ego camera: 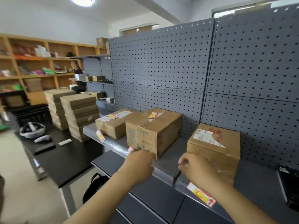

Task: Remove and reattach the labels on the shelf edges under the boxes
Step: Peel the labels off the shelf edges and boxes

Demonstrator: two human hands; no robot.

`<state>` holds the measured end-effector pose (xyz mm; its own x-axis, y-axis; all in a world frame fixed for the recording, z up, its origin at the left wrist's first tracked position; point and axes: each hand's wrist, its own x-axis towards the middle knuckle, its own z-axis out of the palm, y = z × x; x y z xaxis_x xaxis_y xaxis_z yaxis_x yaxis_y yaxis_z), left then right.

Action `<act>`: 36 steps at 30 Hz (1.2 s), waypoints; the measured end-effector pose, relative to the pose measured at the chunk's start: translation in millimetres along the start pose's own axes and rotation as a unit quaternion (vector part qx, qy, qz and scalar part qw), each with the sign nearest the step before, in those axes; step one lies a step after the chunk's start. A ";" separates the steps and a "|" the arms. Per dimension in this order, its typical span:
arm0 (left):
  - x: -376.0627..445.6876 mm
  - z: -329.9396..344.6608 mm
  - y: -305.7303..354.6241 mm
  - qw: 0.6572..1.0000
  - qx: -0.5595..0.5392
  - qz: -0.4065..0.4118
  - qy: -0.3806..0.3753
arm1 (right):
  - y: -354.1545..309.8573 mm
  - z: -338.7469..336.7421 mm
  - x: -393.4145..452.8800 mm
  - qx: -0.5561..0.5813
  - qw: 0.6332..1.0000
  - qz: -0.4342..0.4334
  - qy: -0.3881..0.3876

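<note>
Hands work the shelf edge (161, 171) under the middle box (153, 130): left hand (139, 165) fingers pinch its label (130, 149), right hand (195, 168) curled shut. Next, probably seating it in the strip.

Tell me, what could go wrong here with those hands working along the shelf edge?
The left hand covers most of the middle label, so it might crease or tear it. The middle box sits right at the shelf edge; a bump could tip it off. The right hand presses against the right box.
</note>
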<state>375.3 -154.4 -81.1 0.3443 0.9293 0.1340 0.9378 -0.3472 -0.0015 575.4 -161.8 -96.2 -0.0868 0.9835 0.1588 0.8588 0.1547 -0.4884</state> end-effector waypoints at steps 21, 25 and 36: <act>96.5 -31.7 -178.9 0.994 -0.049 -0.083 0.054 | -117.8 45.8 198.3 -0.044 0.990 -0.135 0.015; 130.1 -25.4 -214.3 0.996 -0.053 -0.068 0.037 | -123.0 58.2 231.4 -0.049 0.993 -0.106 0.016; 227.7 -29.1 -275.1 0.996 -0.049 0.064 0.041 | -122.5 65.2 296.5 -0.090 0.984 0.114 0.103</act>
<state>194.4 149.1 -21.3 0.4523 0.8645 0.2194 0.8761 -0.4767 0.0720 411.5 117.1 -45.2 0.2061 0.9479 0.2429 0.9215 -0.1045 -0.3741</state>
